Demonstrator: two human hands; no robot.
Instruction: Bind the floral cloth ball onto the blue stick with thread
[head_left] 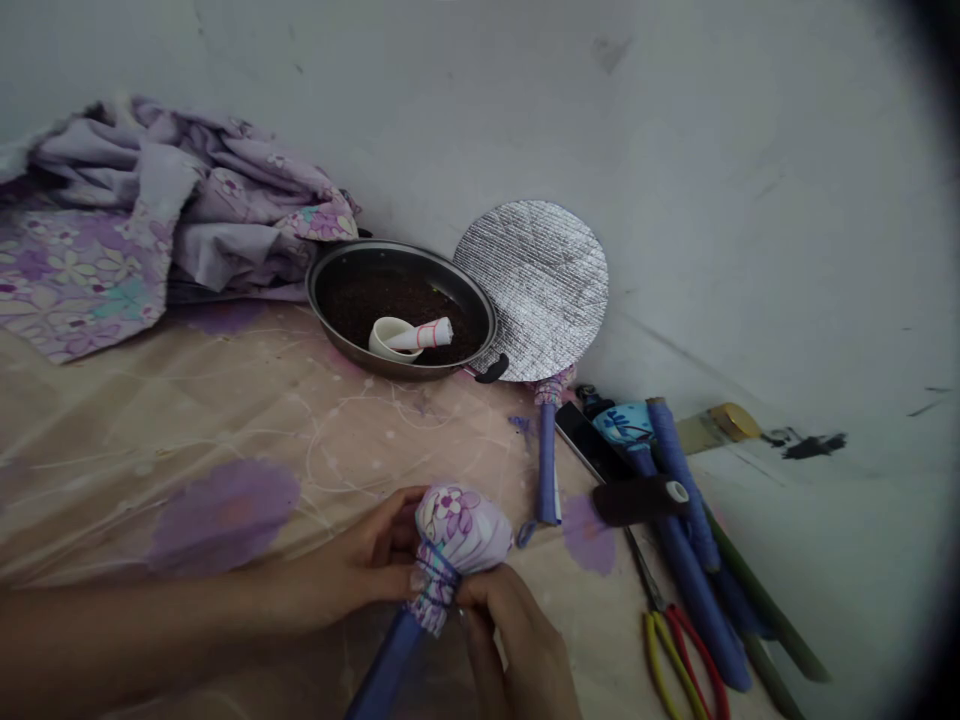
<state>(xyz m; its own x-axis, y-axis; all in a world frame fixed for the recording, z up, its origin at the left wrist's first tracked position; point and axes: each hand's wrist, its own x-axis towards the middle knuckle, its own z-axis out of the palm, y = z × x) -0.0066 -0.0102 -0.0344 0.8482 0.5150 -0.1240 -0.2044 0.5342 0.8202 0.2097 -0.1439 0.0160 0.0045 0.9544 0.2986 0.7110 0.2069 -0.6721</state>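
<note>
My left hand (371,568) and my right hand (514,640) both grip a blue stick (388,668) whose top is a padded ball wrapped in floral purple cloth (459,530). The cloth is gathered and bound with thread at the neck, where the fingers of both hands are pinched. The left hand holds the neck from the left. The right hand grips it from below right. The stick slants down toward the bottom edge of the view.
A dark pan (401,308) holds brown grains, a white cup and a white roll. A silver round paddle (534,288) on a blue handle leans beside it. Blue wrapped sticks (686,520), pliers with red and yellow handles (679,655) and crumpled floral cloth (157,215) lie around.
</note>
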